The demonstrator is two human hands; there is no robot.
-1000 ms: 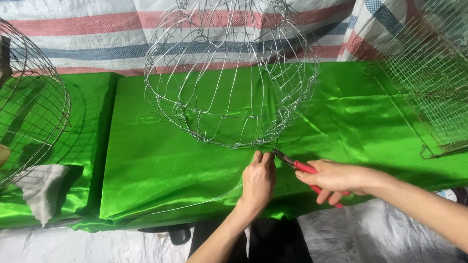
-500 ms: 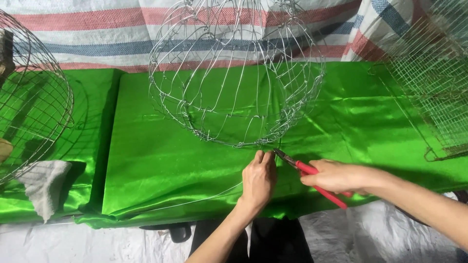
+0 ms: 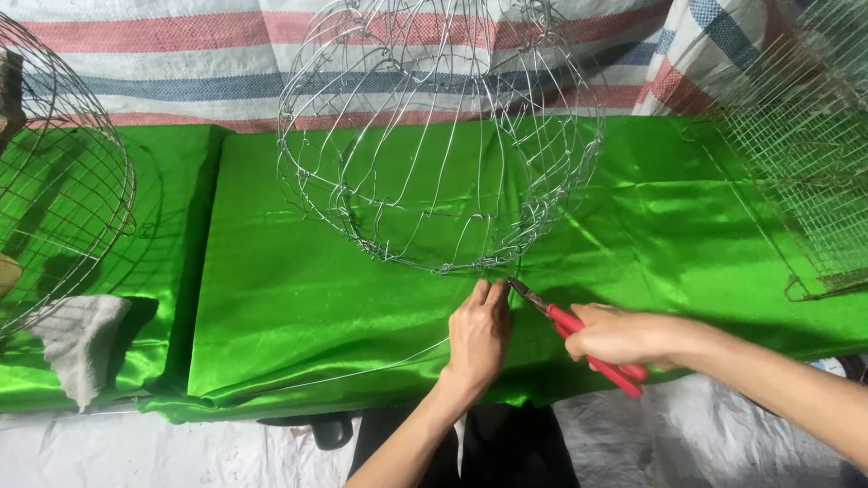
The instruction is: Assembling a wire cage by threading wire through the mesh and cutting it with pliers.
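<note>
A round wire frame basket [image 3: 440, 145] lies on its side on shiny green cloth [image 3: 298, 298]. My left hand [image 3: 479, 333] pinches a thin wire at the frame's near rim, fingers closed on it. A loose length of that wire [image 3: 362, 370] trails left across the cloth. My right hand [image 3: 617, 336] grips red-handled pliers [image 3: 579, 330], whose dark jaws touch the rim just right of my left fingertips.
Another round wire basket [image 3: 54, 181] stands at the left edge, with a grey rag [image 3: 81, 343] below it. A flat wire mesh panel [image 3: 805, 163] leans at the right. A striped tarp [image 3: 181, 63] hangs behind. The cloth's front edge drops to a grey floor.
The view has shifted slightly. My hands stay at the frame's near rim, and the pliers' jaws have edged closer to my left fingertips.
</note>
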